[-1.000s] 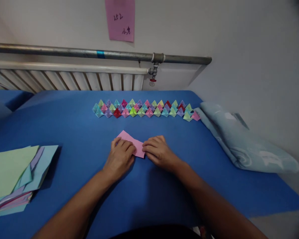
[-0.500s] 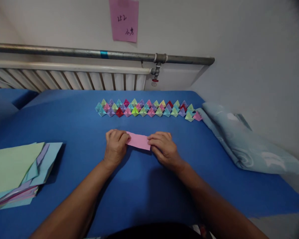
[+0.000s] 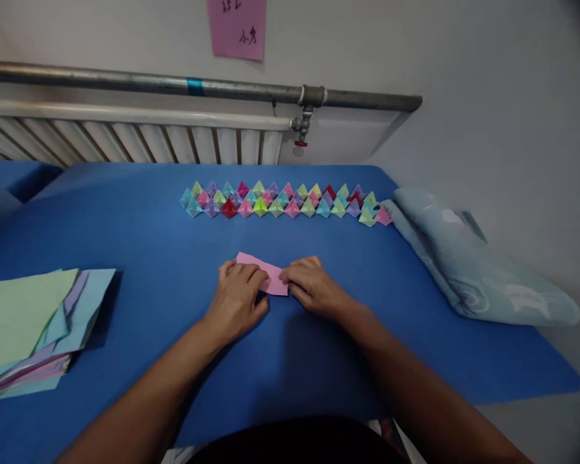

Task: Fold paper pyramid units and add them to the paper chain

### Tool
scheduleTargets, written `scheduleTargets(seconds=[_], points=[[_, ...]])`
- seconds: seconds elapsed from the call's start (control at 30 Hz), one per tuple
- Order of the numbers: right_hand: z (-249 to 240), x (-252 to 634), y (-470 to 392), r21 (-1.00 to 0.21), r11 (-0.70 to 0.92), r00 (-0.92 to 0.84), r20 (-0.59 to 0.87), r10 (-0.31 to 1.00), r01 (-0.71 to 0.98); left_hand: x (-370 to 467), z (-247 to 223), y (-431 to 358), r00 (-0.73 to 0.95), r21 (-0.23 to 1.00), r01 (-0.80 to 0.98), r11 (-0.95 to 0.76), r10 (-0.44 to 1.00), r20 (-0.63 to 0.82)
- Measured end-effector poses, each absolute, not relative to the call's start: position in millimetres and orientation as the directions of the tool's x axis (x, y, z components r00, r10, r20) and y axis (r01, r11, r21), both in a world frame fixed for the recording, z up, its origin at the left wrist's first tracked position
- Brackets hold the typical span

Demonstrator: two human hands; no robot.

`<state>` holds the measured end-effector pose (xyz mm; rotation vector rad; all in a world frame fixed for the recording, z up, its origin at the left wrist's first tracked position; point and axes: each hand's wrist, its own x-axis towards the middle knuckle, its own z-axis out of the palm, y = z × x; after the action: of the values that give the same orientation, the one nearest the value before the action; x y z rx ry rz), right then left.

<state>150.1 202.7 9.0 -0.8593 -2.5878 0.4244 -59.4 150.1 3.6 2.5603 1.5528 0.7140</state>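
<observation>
A folded strip of pink paper [image 3: 274, 283] lies on the blue tabletop in front of me, its long side running left to right with a slight tilt. My left hand [image 3: 238, 298] rests over its left part, fingers stretched across the paper and thumb spread apart below. At the right end, my right hand [image 3: 314, 285] has its fingers closed on the strip's edge. The fingers cover parts of both ends.
Behind the hands stand rows of small folded paper pieces [image 3: 276, 206] in many colours. A stack of coloured paper [image 3: 26, 316] lies at the left. On the right is a folded light-blue blanket [image 3: 478, 264]. A radiator [image 3: 140, 138] and pipe [image 3: 241, 90] line the wall.
My left hand has shifted right along the pink paper and gone from gripping its left end to lying over it. The right hand still holds the other end. The view has tilted down slightly.
</observation>
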Motion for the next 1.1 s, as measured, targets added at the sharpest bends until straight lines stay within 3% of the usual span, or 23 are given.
scheduleTargets(seconds=[0.13,0.53,1.1], points=[[2,150,204,-0.461,0.719,-0.703,0.246,0.667,0.52,-55,-2,152,0.412,0.333,0.801,-0.498,0.862,0.296],[-8,157,215,-0.521,0.569,-0.562,0.192,0.804,0.636,-53,-9,159,0.289,0.35,0.848,-0.398,0.901,0.323],[-9,147,211,-0.597,0.434,-0.425,0.166,0.89,0.675,-53,-11,165,0.196,0.416,0.859,-0.298,0.943,0.27]])
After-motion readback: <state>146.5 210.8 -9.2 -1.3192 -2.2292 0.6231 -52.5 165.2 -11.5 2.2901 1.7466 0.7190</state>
